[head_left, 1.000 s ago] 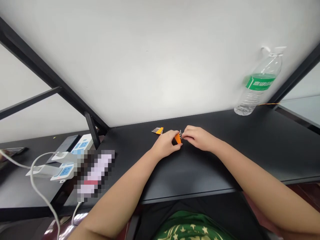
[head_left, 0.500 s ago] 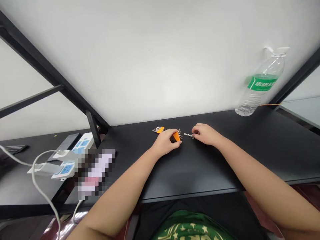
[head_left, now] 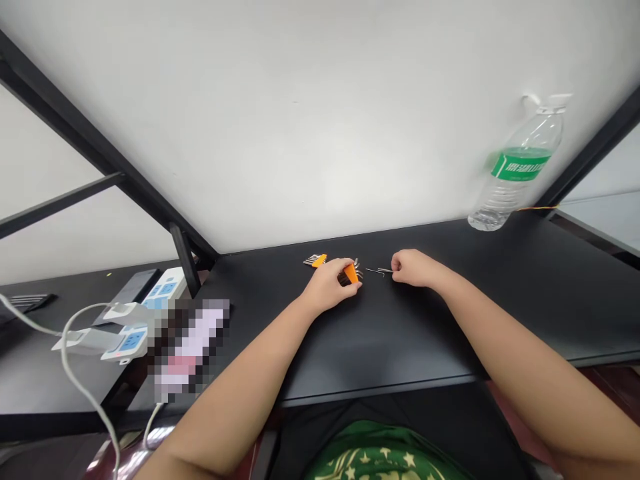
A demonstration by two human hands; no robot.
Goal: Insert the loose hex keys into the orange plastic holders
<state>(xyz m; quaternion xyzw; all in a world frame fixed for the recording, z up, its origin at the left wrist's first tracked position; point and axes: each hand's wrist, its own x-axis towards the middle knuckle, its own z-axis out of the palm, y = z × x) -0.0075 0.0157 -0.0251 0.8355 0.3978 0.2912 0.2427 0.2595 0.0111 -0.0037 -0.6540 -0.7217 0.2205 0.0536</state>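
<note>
Fingers and thumb of my left hand grip an orange holder with several bent metal keys sticking out of it. Just beyond that hand, a second orange holder with metal keys lies on the black table. My right hand is closed in a pinch on a thin metal key that points left. A small L-shaped key lies on the table between my hands, close to the tip of the held one.
A clear bottle with a green label hangs tilted by the wall at right. To the left are a blurred-out phone with a cable, a white power strip with plugs, and black frame bars.
My right hand has shifted slightly right, away from my left hand. The small L-shaped key now lies apart from its fingers. My left hand keeps its hold.
</note>
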